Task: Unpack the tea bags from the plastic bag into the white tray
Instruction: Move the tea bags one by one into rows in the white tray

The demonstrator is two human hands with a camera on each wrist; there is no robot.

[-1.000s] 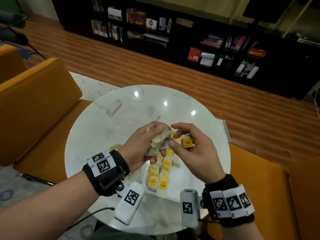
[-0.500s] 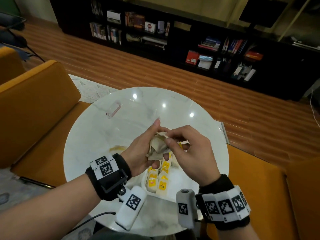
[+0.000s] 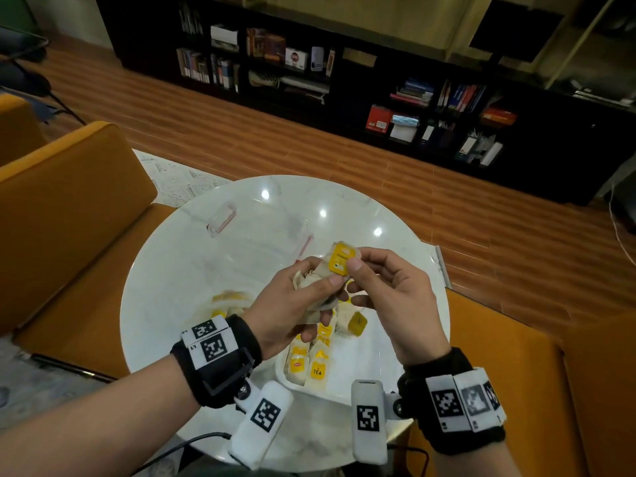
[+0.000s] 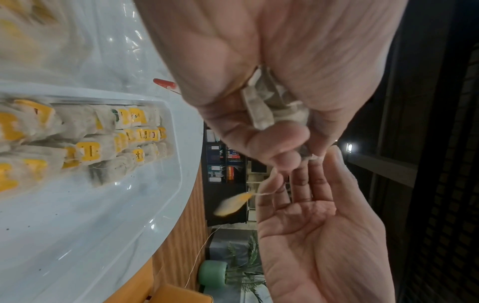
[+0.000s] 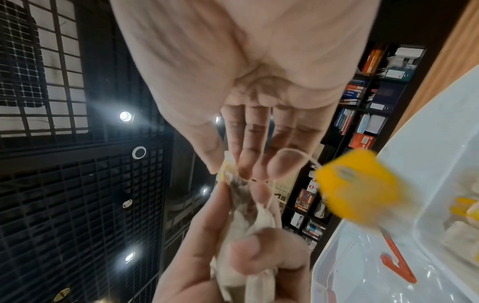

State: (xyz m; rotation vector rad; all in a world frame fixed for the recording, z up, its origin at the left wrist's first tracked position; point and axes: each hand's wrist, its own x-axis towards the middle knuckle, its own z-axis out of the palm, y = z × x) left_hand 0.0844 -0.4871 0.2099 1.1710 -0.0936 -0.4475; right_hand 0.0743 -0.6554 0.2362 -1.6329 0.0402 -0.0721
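Note:
Over the white tray [image 3: 359, 371], my left hand [image 3: 304, 301] grips a crumpled bundle of tea bags [image 3: 315, 280]; the left wrist view shows the tea bags [image 4: 272, 108] in its curled fingers. My right hand [image 3: 358, 263] pinches one tea bag with a yellow tag [image 3: 339, 259] at the top of that bundle. Another yellow tag [image 3: 357, 323] dangles on its string below the hands. Rows of tea bags [image 3: 304, 366] lie in the tray [image 4: 145, 205]. The clear plastic bag [image 3: 261, 235] lies flat behind the hands, with a few tea bags [image 3: 230, 299] in its near-left end.
Everything sits on a round white marble table [image 3: 172, 270]. Orange seats [image 3: 69, 218] stand to the left and right [image 3: 516, 390] of it. A low black bookshelf [image 3: 344, 80] runs along the far wall beyond the wooden floor.
My right hand let go of the loose tag at the right, came in to the bundle and now pinches a tagged bag lifted above it. Both hands rose slightly.

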